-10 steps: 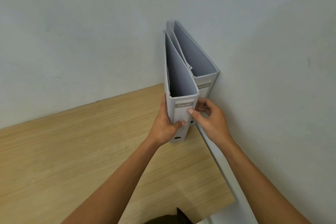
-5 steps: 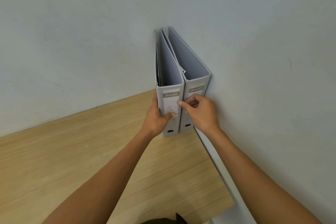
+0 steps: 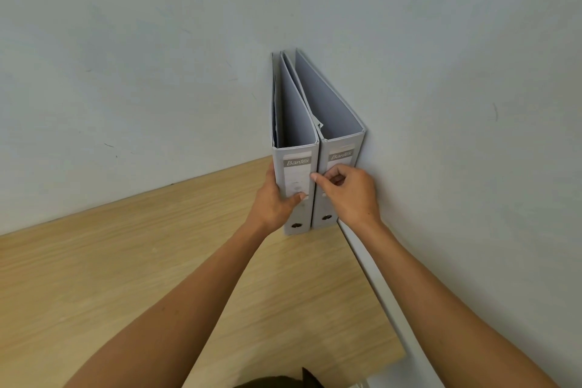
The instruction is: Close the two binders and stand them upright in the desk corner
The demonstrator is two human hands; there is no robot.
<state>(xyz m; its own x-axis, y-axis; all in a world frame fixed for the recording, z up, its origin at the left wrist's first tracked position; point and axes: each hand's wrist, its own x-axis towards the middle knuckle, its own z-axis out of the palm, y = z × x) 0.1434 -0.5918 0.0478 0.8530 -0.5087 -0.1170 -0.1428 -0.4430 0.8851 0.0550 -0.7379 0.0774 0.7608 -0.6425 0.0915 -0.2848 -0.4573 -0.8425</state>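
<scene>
Two grey lever-arch binders stand upright side by side in the desk corner, spines toward me. The left binder (image 3: 295, 164) touches the right binder (image 3: 341, 151), which stands against the right wall. My left hand (image 3: 277, 201) wraps the left binder's spine from the left, thumb on its front. My right hand (image 3: 349, 195) rests on the lower spine of the right binder, its index fingertip touching the left binder's spine edge.
The wooden desk (image 3: 157, 277) stretches left and toward me. Pale walls (image 3: 157, 57) meet behind the binders. A white ledge (image 3: 378, 277) runs along the desk's right edge under the right wall.
The left binder has slid back into the corner and now stands flush beside the right one. Both hands followed it forward.
</scene>
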